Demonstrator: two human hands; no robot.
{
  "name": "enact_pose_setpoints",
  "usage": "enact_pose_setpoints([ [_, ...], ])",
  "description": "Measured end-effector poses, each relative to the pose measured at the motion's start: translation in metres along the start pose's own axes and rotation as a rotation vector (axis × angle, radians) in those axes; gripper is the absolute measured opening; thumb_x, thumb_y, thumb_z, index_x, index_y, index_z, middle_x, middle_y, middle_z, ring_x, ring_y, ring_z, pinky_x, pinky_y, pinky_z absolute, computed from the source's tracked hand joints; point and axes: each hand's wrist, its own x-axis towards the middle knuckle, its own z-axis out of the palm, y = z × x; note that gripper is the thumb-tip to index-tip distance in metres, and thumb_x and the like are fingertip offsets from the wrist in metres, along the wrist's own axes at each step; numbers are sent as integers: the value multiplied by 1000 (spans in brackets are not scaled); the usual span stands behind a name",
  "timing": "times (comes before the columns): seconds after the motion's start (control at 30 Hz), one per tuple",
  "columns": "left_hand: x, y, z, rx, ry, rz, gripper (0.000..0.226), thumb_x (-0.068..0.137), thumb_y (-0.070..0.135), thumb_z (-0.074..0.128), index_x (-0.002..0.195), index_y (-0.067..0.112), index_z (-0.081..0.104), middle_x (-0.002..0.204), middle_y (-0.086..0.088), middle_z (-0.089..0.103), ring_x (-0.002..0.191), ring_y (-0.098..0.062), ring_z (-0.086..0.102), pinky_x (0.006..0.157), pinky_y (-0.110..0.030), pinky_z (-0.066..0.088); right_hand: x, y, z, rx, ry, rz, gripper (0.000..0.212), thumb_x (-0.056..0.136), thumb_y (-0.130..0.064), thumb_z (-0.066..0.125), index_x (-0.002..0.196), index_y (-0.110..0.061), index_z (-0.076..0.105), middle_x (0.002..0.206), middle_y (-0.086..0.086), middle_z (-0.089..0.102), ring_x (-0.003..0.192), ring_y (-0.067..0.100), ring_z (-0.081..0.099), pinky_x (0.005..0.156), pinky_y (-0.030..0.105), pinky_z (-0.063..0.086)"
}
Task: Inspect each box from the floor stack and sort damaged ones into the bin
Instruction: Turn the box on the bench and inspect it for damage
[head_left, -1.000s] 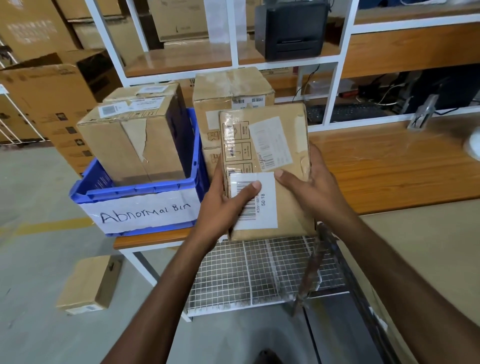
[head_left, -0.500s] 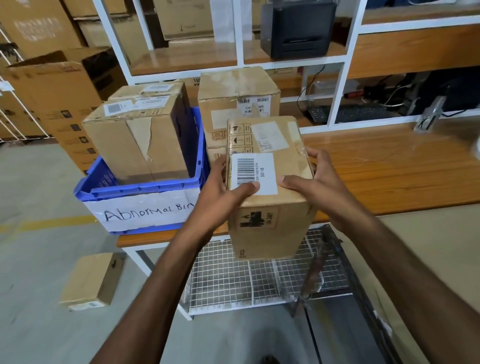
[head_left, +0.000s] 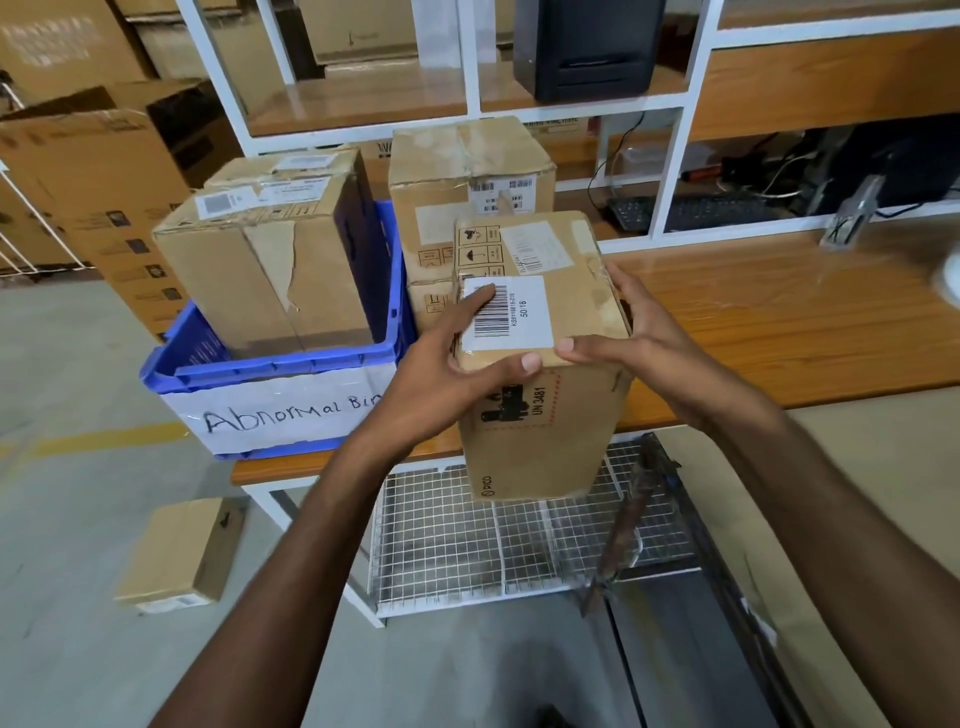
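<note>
I hold a brown cardboard box (head_left: 545, 436) with a white barcode label in front of the wooden table edge. My left hand (head_left: 441, 379) grips its left side, thumb on the near top edge and a finger on the label. My right hand (head_left: 639, 348) grips its right side, thumb at the near top edge. The blue bin (head_left: 270, 374) marked "Abnormal Bin" stands on the table to the left, with a torn-taped box (head_left: 260, 280) in it. One small box (head_left: 182, 556) lies on the floor at lower left.
A taller taped box (head_left: 467, 176) stands on the wooden table (head_left: 779, 322) behind the held box. White shelving holds a black printer (head_left: 587, 47) and a keyboard (head_left: 696, 213). A wire-mesh shelf (head_left: 467, 545) sits under the table. Large cartons (head_left: 88, 171) stand at the left.
The held box has tipped from upright to flat, its labelled face now on top and its printed side toward me. My left hand's finger moved onto the barcode label.
</note>
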Motion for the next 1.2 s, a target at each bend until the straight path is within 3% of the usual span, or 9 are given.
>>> enact_pose_setpoints([
  [0.17,-16,-17,0,-71,-6,47,105,83,20,88,165,31,24,151,27,52,142,1,49,115,-32,48,-17,21,1,-20,-49,-2,123,75,-16,90,165,-44,10,141,-37,51,129,-10,54,100,20,54],
  [0.3,-18,-17,14,-105,159,97,98,85,43,87,163,36,29,153,25,51,141,-3,51,115,-46,49,-18,26,12,37,83,-55,110,78,-23,89,165,-29,23,138,-23,63,129,5,62,101,32,57],
  [0.5,-11,6,17,13,296,90,107,73,58,91,161,45,31,129,34,64,122,11,60,104,-27,53,-8,5,6,68,214,-102,73,83,-41,84,146,-24,49,127,-1,73,113,15,73,93,41,62],
  [0.63,8,11,22,62,411,80,83,76,68,83,148,43,50,117,26,73,113,6,67,100,-37,57,11,1,9,2,356,-84,66,77,-62,85,130,-30,63,117,-5,77,107,14,75,94,49,61],
  [0.73,19,5,20,40,428,34,90,72,76,80,144,34,46,128,15,71,117,-1,67,101,-43,57,17,3,2,24,274,-60,61,85,-52,83,136,-28,59,121,-5,76,109,12,74,96,46,60],
  [0.8,17,-6,20,-11,341,2,90,73,74,81,142,30,43,132,13,68,119,-2,66,104,-44,57,13,8,-2,22,172,-5,75,85,-40,84,147,-26,45,126,-6,72,111,7,72,95,38,60],
  [0.93,4,-30,31,28,155,-66,88,82,62,82,153,41,34,128,30,65,118,4,64,105,-39,55,6,30,4,-160,258,90,87,73,-77,77,138,-34,39,126,-12,68,112,11,69,98,46,59],
  [1.1,3,-29,43,101,274,-68,77,84,65,77,149,44,43,103,51,58,101,22,56,93,-22,50,8,33,5,-134,255,89,84,71,-66,86,133,-34,40,123,-15,66,113,9,67,97,44,59],
  [1.2,13,-21,44,132,319,-67,70,87,64,75,147,43,47,101,46,59,100,12,60,96,-28,50,17,34,9,-232,386,46,72,81,-64,80,135,-28,50,115,-17,68,108,12,68,94,43,58],
])
